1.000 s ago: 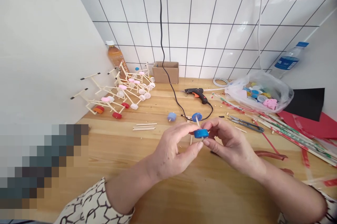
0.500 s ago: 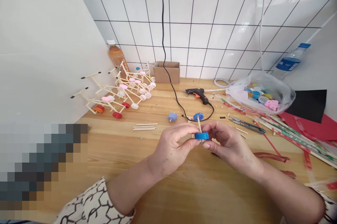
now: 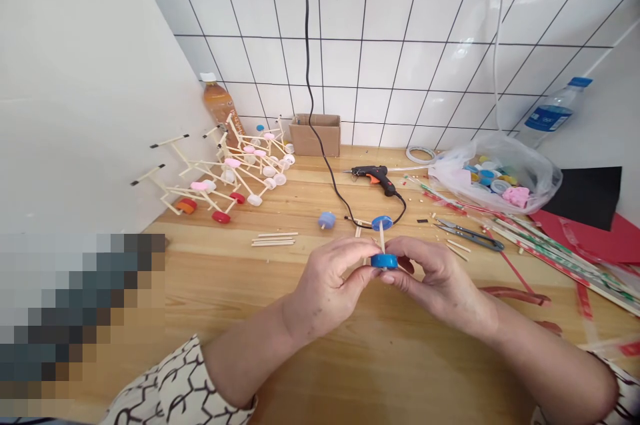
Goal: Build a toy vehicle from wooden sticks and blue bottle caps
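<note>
Between both hands is a blue bottle cap (image 3: 384,262) fixed on a thin wooden stick (image 3: 382,236). A second blue bottle cap (image 3: 383,222) sits at the stick's far end. My left hand (image 3: 336,285) pinches the near cap from the left with thumb and forefinger. From the right, my right hand (image 3: 431,278) grips the same cap, its thumb at the lower edge. Just beyond my hands lies another pair of light blue caps (image 3: 327,220) on a short stick. Several cut wooden sticks (image 3: 275,239) rest on the table to the left.
A black glue gun (image 3: 374,176) lies behind my hands with its cord. Small scissors (image 3: 470,235) and red-handled pliers (image 3: 517,295) are at the right. Stick models with cap wheels (image 3: 220,178) stand at the left. A plastic bag (image 3: 543,188) of caps sits back right.
The near cap has been pushed slightly down the view and turned, and the far cap has shifted a little right. Both hands keep their hold. The whole view has tilted slightly.
</note>
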`<state>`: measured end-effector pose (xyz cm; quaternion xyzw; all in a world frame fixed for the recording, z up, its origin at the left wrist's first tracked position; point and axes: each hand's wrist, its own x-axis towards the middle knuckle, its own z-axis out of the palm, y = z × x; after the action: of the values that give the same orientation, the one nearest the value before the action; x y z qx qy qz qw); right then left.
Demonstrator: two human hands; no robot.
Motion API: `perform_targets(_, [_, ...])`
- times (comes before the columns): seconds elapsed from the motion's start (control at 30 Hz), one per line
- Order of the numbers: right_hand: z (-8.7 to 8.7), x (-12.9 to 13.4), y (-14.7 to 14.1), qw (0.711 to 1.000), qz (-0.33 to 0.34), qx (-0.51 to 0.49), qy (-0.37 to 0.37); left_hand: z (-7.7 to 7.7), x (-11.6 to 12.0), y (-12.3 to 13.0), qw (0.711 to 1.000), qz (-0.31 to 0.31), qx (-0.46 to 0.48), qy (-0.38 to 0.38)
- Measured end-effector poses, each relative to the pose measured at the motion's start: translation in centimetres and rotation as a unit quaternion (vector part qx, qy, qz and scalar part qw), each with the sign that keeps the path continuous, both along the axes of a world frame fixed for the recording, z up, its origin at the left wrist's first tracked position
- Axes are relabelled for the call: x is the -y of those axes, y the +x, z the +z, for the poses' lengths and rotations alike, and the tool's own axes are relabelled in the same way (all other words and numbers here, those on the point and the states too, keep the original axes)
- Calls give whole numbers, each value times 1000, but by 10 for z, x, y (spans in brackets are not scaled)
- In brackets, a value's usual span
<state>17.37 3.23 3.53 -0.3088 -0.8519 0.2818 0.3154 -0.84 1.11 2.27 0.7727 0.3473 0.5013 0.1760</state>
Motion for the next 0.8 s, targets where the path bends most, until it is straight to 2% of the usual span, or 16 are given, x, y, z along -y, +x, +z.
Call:
perform_targets(0.2, [-4,1,-1,1000,-3,-7,2,-2,3,2,1000,20,13,-17])
perform_targets(0.47, [-5,-1,0,999,-3,-2,33,-3,4,4,999,15,18,-33])
perform_targets(0.8, [-7,-3,1,1000,8,14,22,-8,12,9,998,48,17,-47])
